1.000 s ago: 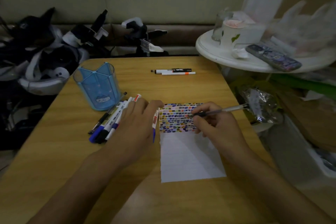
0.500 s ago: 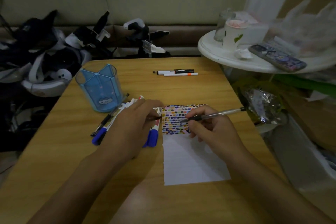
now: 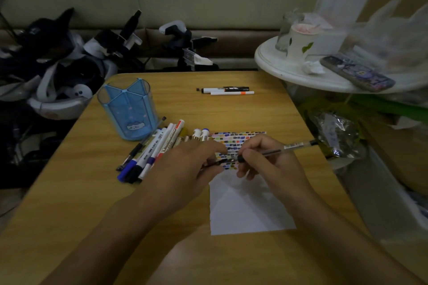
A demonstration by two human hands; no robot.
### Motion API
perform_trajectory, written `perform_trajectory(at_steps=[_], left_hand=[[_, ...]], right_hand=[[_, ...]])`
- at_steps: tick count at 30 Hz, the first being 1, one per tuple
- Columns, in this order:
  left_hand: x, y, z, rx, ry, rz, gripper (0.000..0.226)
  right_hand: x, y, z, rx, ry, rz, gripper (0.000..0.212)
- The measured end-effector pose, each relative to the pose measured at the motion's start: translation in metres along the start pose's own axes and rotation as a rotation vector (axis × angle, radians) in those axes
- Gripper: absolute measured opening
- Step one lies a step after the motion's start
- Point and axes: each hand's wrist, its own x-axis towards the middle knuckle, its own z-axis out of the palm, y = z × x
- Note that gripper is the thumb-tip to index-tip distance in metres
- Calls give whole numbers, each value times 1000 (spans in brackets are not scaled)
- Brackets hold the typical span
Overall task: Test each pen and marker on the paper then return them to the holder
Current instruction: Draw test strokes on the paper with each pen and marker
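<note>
Two hands meet over a colour-marked sheet on the wooden table (image 3: 69, 192).

We see the right hand (image 3: 268, 166) pinching a clear pen (image 3: 284, 147) and the left hand (image 3: 185, 169) pinching a small dark cap (image 3: 216, 162) above the paper (image 3: 245, 206); beyond, loose markers (image 3: 152, 152) with unreadable labels lie beside the blue holder (image 3: 127, 109), two more pens (image 3: 224, 90) farther back.

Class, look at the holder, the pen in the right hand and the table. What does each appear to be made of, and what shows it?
Holder: probably clear blue plastic, glossy; its inner dividers show through the wall.
Pen: likely transparent plastic; the barrel looks see-through, with a dark grip section.
Table: wood or wood-look laminate, smooth; grain lines run across it. Which one is unclear.
</note>
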Motion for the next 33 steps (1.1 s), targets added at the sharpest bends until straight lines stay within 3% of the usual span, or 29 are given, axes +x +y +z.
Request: perform_trajectory(at_steps=[7,19,33], left_hand=[[2,0,1,13,-23,95,19],[5,-7,-2,30,-4,86,18],[3,-1,3,38,4,165,13]], right_hand=[[-2,2,2,15,-29,21,13],[-1,2,2,116,-28,26,7],[0,4,4,58,-72,1,4]])
